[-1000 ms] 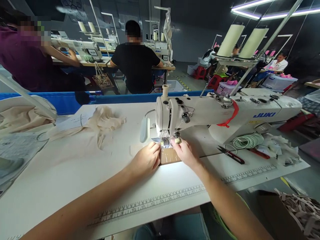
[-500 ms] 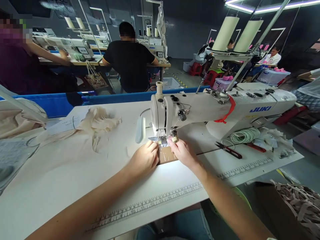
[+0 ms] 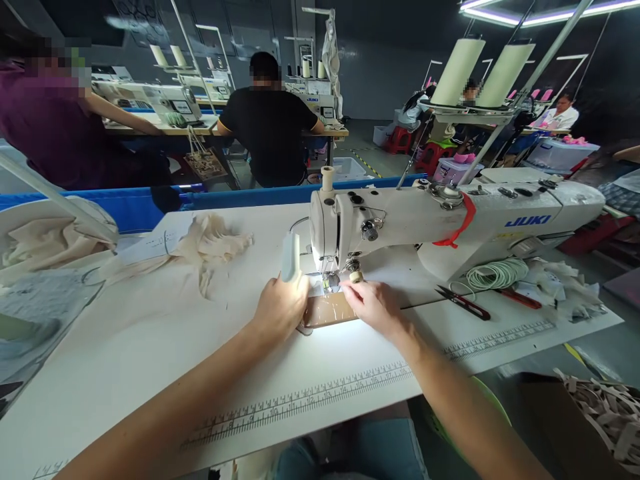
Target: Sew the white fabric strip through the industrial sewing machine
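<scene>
A white sewing machine [image 3: 390, 217] stands on the white table, its needle area lit. My left hand [image 3: 283, 303] is closed around the lower end of a pale, flat-bladed tool [image 3: 290, 257], left of the presser foot. My right hand [image 3: 367, 300] has its fingers pinched just right of the needle; whatever they hold is too small to make out. Between the hands lies a brown plate [image 3: 327, 310] with light marks, in front of the presser foot.
Red-handled snips [image 3: 465, 303], a coil of pale green cord [image 3: 497, 272] and scraps lie on the right. Beige fabric [image 3: 215, 240] lies at the left. A printed ruler [image 3: 300, 400] runs along the front edge. Other people sit at machines behind.
My left hand has moved off the brown plate's left part and taken hold of the pale tool, which was lying on the table. My right hand stays beside the needle. The view has shifted slightly.
</scene>
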The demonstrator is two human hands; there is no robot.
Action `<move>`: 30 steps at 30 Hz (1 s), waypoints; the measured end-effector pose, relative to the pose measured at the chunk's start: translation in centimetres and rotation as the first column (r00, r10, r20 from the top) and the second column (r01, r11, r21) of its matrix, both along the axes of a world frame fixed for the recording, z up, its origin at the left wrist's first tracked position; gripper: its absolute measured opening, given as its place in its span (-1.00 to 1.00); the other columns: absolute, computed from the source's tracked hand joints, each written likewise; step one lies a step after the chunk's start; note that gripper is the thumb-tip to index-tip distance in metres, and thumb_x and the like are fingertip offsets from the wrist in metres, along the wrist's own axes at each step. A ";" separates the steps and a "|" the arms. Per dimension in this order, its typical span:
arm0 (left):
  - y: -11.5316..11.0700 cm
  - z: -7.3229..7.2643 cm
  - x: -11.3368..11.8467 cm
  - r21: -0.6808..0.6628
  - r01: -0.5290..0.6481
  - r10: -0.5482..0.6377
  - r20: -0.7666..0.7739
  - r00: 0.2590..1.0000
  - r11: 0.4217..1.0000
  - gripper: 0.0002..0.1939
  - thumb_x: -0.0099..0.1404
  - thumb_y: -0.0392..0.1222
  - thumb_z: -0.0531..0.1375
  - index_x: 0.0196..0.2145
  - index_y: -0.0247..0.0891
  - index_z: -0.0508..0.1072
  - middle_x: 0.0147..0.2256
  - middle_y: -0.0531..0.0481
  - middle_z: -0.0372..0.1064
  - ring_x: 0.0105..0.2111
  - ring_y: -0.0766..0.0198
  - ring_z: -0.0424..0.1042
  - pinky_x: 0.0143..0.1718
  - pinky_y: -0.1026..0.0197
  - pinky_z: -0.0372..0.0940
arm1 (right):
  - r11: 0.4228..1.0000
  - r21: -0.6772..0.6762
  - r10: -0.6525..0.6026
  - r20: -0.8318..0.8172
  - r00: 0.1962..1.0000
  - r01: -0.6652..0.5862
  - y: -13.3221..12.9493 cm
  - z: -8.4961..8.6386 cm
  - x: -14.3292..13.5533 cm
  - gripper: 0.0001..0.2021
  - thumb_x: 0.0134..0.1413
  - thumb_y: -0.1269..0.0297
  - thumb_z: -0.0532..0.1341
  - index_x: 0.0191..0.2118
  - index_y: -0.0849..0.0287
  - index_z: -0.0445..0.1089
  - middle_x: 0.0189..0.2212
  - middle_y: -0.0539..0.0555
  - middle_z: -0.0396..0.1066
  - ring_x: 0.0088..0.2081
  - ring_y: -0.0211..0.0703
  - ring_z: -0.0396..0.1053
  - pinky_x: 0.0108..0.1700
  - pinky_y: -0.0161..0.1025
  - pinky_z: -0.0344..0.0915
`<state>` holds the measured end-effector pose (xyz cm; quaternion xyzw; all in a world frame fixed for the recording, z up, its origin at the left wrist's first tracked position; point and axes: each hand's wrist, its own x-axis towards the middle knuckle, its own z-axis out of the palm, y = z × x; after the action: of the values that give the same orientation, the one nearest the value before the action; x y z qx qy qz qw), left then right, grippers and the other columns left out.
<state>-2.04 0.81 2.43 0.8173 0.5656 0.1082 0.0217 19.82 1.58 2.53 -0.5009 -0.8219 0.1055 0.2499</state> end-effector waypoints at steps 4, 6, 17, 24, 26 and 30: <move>-0.4 1.4 -1.8 -0.090 -0.073 0.076 0.038 0.996 0.993 -0.75 0.30 -0.31 -0.03 -0.47 -0.25 0.37 -0.49 -0.10 0.36 -0.52 0.16 0.35 -0.55 0.19 0.11 | 0.997 -0.045 0.066 0.001 0.998 -0.065 -1.1 0.1 -1.6 -0.84 0.19 0.44 0.18 -0.35 0.13 0.49 -0.38 0.02 0.54 -0.39 -0.23 0.39 -0.35 -0.31 0.12; -0.8 2.4 -2.5 -0.185 -0.034 0.060 0.137 0.989 0.982 -0.73 0.33 -0.21 -0.01 -0.47 -0.23 0.38 -0.53 0.00 0.37 -0.54 0.23 0.36 -0.54 0.24 0.16 | 0.995 -0.076 0.067 -0.008 0.998 -0.067 -1.7 0.3 -2.4 -0.91 0.15 0.39 0.24 -0.37 0.13 0.46 -0.35 0.00 0.52 -0.37 -0.23 0.39 -0.34 -0.31 0.15; -5.8 4.1 -1.5 -0.362 0.106 0.196 0.702 0.685 0.926 -0.67 0.24 0.09 0.15 -0.45 -0.23 0.44 -0.32 -0.05 0.44 -0.33 0.21 0.41 -0.37 0.25 0.29 | 0.983 -0.128 0.115 -0.127 0.985 -0.131 -3.0 0.7 -4.6 -0.85 0.12 0.26 0.27 -0.42 0.12 0.32 -0.48 -0.07 0.37 -0.43 -0.23 0.32 -0.40 -0.31 0.14; -8.4 2.1 -3.2 -0.486 0.044 0.406 0.772 0.489 0.873 -0.64 0.29 0.18 0.01 -0.33 -0.19 0.23 -0.62 0.22 0.06 -0.62 0.36 0.10 -0.56 0.31 0.04 | 0.966 0.008 0.255 -0.189 0.948 -0.258 -2.6 0.7 -3.2 -0.71 0.30 0.29 0.00 -0.49 0.09 0.16 -0.53 -0.03 0.28 -0.47 -0.22 0.28 -0.40 -0.29 0.22; -8.8 1.4 -4.6 -0.528 0.004 0.422 0.684 0.595 0.849 -0.64 0.33 0.17 -0.03 -0.29 -0.19 0.26 -0.64 0.24 -0.02 -0.65 0.37 0.01 -0.60 0.32 -0.05 | 0.953 0.018 0.300 -0.159 0.941 -0.301 -2.6 0.7 -2.8 -0.69 0.33 0.27 -0.01 -0.49 0.08 0.16 -0.55 -0.04 0.29 -0.50 -0.22 0.29 -0.43 -0.30 0.23; -8.7 1.2 -7.6 -0.359 -0.207 0.324 0.307 0.895 0.910 -0.74 0.38 -0.04 -0.01 -0.33 -0.19 0.39 -0.58 0.13 0.21 -0.56 0.30 0.22 -0.50 0.28 0.07 | 0.951 0.070 0.303 -0.012 0.953 -0.301 -2.5 0.1 -2.7 -0.69 0.33 0.32 0.01 -0.50 0.08 0.17 -0.60 -0.02 0.31 -0.55 -0.19 0.28 -0.49 -0.26 0.14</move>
<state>-9.67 -7.87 3.64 0.6831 0.6693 0.1658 0.2405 17.13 -0.93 2.62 -0.3594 -0.8890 0.1204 0.2570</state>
